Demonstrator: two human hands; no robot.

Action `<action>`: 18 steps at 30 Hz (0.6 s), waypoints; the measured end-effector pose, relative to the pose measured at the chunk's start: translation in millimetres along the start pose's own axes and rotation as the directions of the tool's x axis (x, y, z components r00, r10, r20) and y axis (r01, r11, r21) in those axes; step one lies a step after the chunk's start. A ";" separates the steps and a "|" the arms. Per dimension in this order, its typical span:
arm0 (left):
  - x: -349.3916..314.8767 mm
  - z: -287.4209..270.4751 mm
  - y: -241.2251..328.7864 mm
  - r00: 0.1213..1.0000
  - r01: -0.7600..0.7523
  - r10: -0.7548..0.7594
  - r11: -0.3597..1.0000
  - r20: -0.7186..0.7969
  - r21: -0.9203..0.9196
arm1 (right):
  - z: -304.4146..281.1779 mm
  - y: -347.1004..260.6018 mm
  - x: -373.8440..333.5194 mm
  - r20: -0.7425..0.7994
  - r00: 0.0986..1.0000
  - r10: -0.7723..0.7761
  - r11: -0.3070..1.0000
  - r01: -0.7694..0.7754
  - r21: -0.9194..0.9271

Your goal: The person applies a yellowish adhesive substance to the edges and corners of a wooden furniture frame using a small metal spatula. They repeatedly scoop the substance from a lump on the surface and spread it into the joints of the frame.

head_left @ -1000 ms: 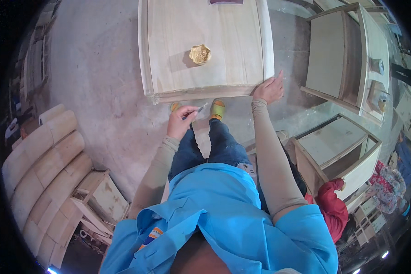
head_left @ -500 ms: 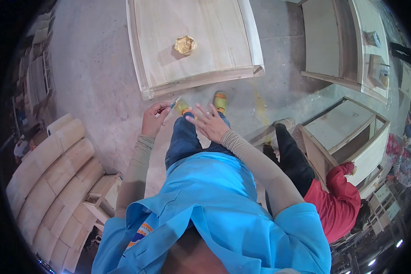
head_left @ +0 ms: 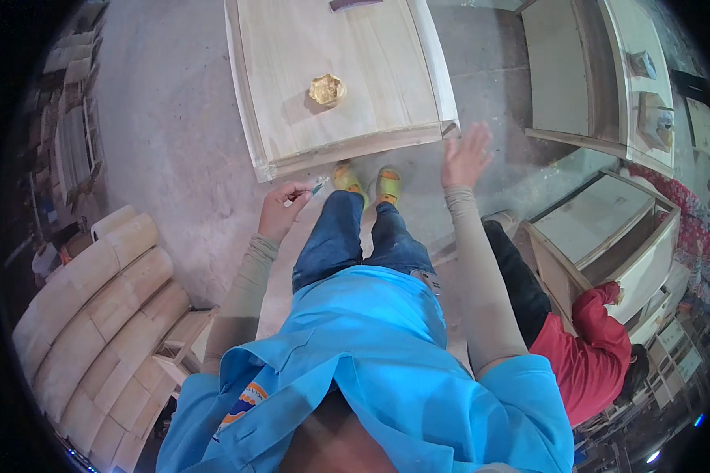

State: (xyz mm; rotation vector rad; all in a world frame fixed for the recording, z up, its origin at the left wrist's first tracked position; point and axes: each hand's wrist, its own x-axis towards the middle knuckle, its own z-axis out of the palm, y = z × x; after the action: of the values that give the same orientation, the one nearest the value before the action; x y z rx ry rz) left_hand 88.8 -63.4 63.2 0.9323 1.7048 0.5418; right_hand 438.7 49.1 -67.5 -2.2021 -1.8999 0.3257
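A small tool (head_left: 319,188) is held tilted in the left hand (head_left: 282,211). The pale wooden workpiece (head_left: 383,75) is positioned flat-side up.

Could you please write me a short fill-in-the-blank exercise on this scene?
The hand pinching a small thin tool is the person's ____ one.
The right hand, its fingers extended, holds ____.
A small yellowish bowl stands ____ the pale wooden panel.
The person's shirt is coloured ____.

Missing words: left; nothing; on; blue.
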 end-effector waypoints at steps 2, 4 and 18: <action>4.4 -1.9 2.4 1.000 0.005 -0.005 1.000 0.010 -0.001 | -2.9 5.8 3.6 -0.042 0.990 0.135 0.991 -0.134 0.024; 15.1 -1.2 9.3 0.999 0.025 -0.024 1.000 0.021 -0.013 | -12.2 10.5 0.6 0.013 0.995 0.096 0.995 -0.095 -0.035; 86.2 101.8 76.2 0.946 -0.322 0.319 0.945 0.058 0.051 | -22.3 26.2 32.8 0.373 0.923 -0.090 0.991 0.045 0.127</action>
State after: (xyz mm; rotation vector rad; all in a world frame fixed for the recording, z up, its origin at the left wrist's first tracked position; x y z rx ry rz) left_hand 197.8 41.4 35.9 1.2681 1.5399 0.6786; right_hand 474.7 77.4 -55.1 -2.1070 -2.0740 0.8832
